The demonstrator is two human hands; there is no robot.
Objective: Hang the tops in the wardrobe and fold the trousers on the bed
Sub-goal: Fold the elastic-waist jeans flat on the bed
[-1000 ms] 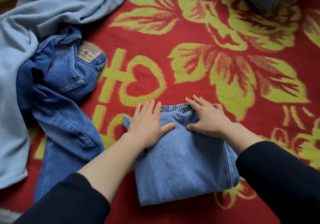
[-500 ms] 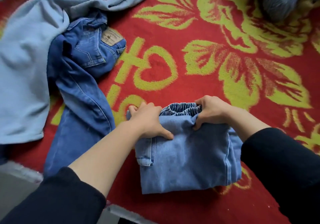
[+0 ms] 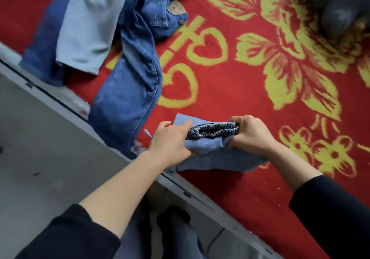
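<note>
Head view: a red bed cover with yellow-green flowers and hearts fills most of the frame, running from the upper left to the lower right. A grey floor takes the lower left, cut off from the cover by the pale edge of the bed. Dark blue jeans lie unfolded in the upper left, one leg stretching down to the bed edge. A pale blue garment is draped across them, higher up and further left. A blurred dark grey fuzzy thing sits in the upper right corner.

The light blue trousers are a folded bundle in the lower centre of the frame, on the cover close to the bed edge, their gathered elastic waistband facing the camera. The left hand grips the bundle's left side, fingers curled over the cloth. The right hand clutches the right end by the waistband, fingers wrapped round it. Both forearms are bare below black sleeves.
</note>
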